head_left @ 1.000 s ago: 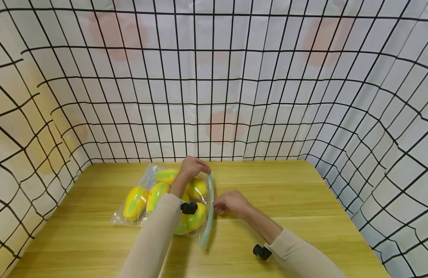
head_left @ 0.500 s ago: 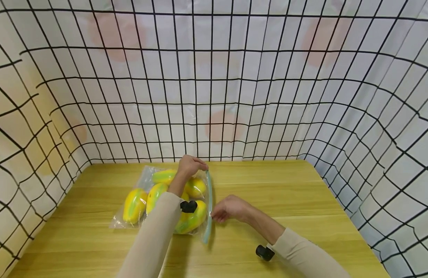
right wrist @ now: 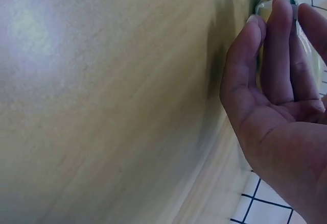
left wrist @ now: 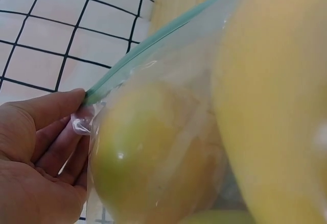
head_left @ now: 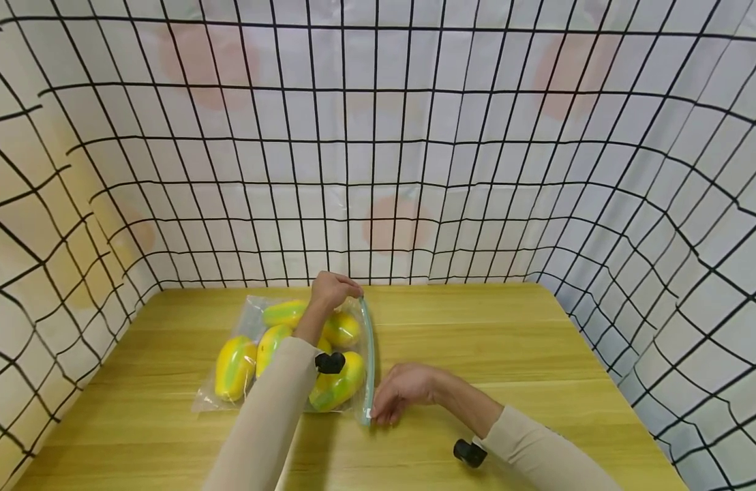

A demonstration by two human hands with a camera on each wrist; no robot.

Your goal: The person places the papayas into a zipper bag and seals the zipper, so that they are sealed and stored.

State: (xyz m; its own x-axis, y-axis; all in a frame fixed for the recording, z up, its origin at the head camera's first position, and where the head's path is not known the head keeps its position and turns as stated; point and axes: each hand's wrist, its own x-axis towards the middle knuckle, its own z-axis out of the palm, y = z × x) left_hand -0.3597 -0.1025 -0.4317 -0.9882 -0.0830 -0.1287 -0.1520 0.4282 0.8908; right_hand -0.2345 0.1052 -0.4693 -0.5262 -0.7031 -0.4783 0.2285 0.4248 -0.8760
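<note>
A clear zip bag (head_left: 360, 404) with a pale blue-green zip strip (head_left: 369, 354) lies on the table, holding several glossy yellow-and-green mango-like fruits (head_left: 235, 368). My left hand (head_left: 333, 290) reaches over the bag and pinches the far end of the strip. In the left wrist view, its thumb and fingers (left wrist: 71, 101) grip the bag's corner beside one fruit (left wrist: 153, 147). At the near end, my right hand (head_left: 405, 394) pinches the small white zip slider (head_left: 369, 412). The slider (right wrist: 295, 12) shows between thumb and fingertips in the right wrist view. My left forearm hides part of the fruits.
The wooden table (head_left: 488, 341) has a black-and-white grid cloth (head_left: 390, 157) standing behind it and at both sides. A black wrist camera (head_left: 330, 363) sits on the left sleeve, another camera (head_left: 470, 453) at the right cuff.
My right hand has slid the slider along the strip from its middle to the near end. The left hand has shifted slightly left, still pinching the far end.
</note>
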